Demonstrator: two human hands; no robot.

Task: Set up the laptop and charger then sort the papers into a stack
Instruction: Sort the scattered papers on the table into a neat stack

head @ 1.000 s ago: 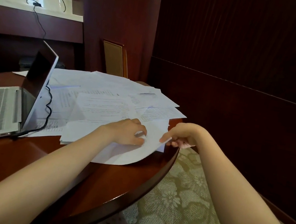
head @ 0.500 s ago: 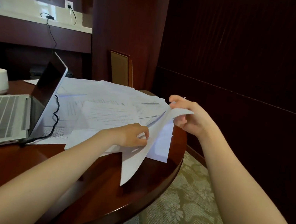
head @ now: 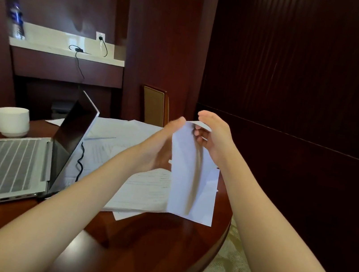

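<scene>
As the sheet [head: 188, 172] stands upright near the table's [head: 155, 249] right edge, over the loose papers [head: 142, 186], you're in the sorting step. Next, lay it flat and squared to start the stack. Your right hand [head: 214, 139] pinches its top edge; your left hand's [head: 160, 147] straight fingers press its left face. The laptop [head: 4, 167] is open at the left edge with the charger cable [head: 80, 162] beside it, so setup looks done.

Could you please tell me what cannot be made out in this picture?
Head view:
Left hand: fingers hidden behind the raised white paper sheet the right hand grips.
Print on the loose white papers: too small, blurred.
Open silver laptop: cut off by the left edge; its screen seen edge-on.
</scene>
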